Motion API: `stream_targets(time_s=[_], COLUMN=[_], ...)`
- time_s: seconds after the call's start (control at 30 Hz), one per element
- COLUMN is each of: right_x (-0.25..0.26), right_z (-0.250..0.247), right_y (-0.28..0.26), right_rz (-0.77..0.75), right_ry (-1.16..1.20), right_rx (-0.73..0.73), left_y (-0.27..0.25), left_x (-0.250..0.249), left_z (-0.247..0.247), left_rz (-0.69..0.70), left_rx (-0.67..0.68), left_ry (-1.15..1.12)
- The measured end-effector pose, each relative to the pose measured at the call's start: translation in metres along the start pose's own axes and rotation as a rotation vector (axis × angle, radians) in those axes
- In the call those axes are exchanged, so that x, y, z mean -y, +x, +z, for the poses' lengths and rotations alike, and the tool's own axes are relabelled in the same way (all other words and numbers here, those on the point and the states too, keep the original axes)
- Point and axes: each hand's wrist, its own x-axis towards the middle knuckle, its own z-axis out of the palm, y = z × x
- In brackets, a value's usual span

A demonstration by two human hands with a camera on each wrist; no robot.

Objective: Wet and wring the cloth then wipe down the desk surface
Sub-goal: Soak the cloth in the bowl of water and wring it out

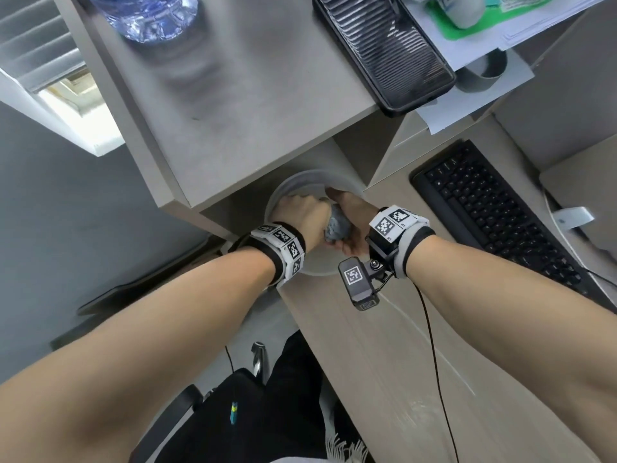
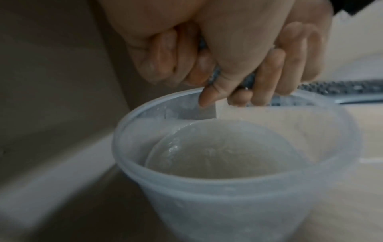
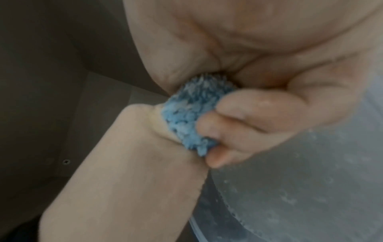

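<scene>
We see the bowl [image 1: 278,195] standing on the desk [image 1: 394,362], at its far left part, partly under the raised shelf [image 1: 233,111]. Above the bowl, our left hand [image 1: 298,212] and our right hand [image 1: 350,212] hold the cloth [image 1: 337,225] between them, the left hand on the left end and the right hand on the right end. To the right of the bowl, on the desk, lies the keyboard [image 1: 494,215]. On the shelf, the water bottle [image 1: 150,15] stands at the far left and the phone [image 1: 384,51] lies at the right. Right of the phone lie some papers [image 1: 474,45]. Below the desk edge, near us, stands the chair [image 1: 187,412].
</scene>
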Motion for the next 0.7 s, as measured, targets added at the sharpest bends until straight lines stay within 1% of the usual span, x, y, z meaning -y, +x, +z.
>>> stream_targets(time_s=[0.07, 0.1, 0.13, 0.2, 0.23, 0.27, 0.37, 0.43, 0.5, 0.57, 0.7], right_x=[-0.001, 0.0, 0.0, -0.003, -0.003, -0.003, 0.003, 0.005, 0.006, 0.006, 0.006], right_z=[0.001, 0.003, 0.006, 0.01, 0.014, 0.015, 0.014, 0.014, 0.016, 0.017, 0.017], right_y=[0.001, -0.004, -0.007, -0.007, -0.008, -0.006, -0.002, -0.002, 0.001, 0.004, 0.008], right_rz=[-0.02, -0.051, -0.126, -0.342, -0.406, -0.447, -0.481, -0.477, -0.536, -0.593, -0.688], right_ry=[0.03, 0.049, 0.057, -0.094, -0.146, -0.151, -0.221, -0.291, -0.389, -0.465, -0.609], right_rx=[-0.021, -0.031, -0.067, -0.264, -0.342, -0.403, -0.493, -0.558, -0.619, -0.688, -0.71], left_y=[0.001, 0.001, 0.0, -0.002, -0.004, -0.005, -0.005, -0.001, 0.002, 0.002, 0.001], left_x=[-0.002, -0.003, -0.003, -0.004, -0.005, -0.007, -0.008, -0.007, -0.007, -0.007, -0.007], left_z=[-0.001, -0.002, -0.003, -0.003, -0.003, -0.002, 0.008, 0.016, 0.023, 0.027, 0.032], left_rz=[0.05, 0.053, 0.039, -0.002, -0.03, -0.077, -0.244, -0.315, -0.37, -0.396, -0.4], left_rx=[-0.037, -0.041, -0.025, -0.023, -0.025, -0.025, 0.017, 0.034, 0.034, 0.041, 0.018], left_ry=[0.115, 0.125, 0.111, 0.037, -0.023, -0.102, -0.36, -0.513, -0.684, -0.799, -0.966])
